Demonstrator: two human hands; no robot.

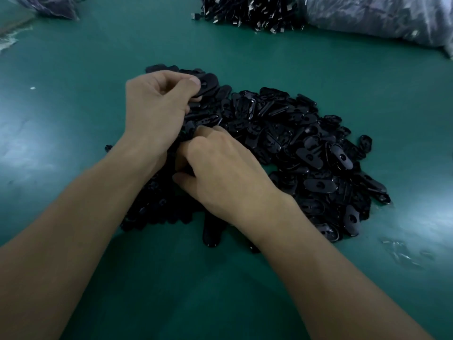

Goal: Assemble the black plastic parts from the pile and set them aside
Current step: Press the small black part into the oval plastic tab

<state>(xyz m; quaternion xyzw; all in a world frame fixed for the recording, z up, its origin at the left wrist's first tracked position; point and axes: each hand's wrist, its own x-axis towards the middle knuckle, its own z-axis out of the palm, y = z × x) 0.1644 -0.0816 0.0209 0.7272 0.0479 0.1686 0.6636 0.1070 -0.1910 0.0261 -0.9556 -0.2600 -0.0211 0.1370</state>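
Observation:
A big pile of black plastic parts, flat oval pieces with holes, lies on the green table. My left hand sits at the pile's far left edge, thumb and fingers pinching one oval black part. My right hand is just below it, over the pile's near left side, fingers curled down into the parts; what they hold is hidden. A smaller heap of darker small parts shows under my forearms.
A heap of black cables with metal plugs lies at the back. A clear plastic bag sits at the back right, another bag at the back left. Plastic scraps lie at the right.

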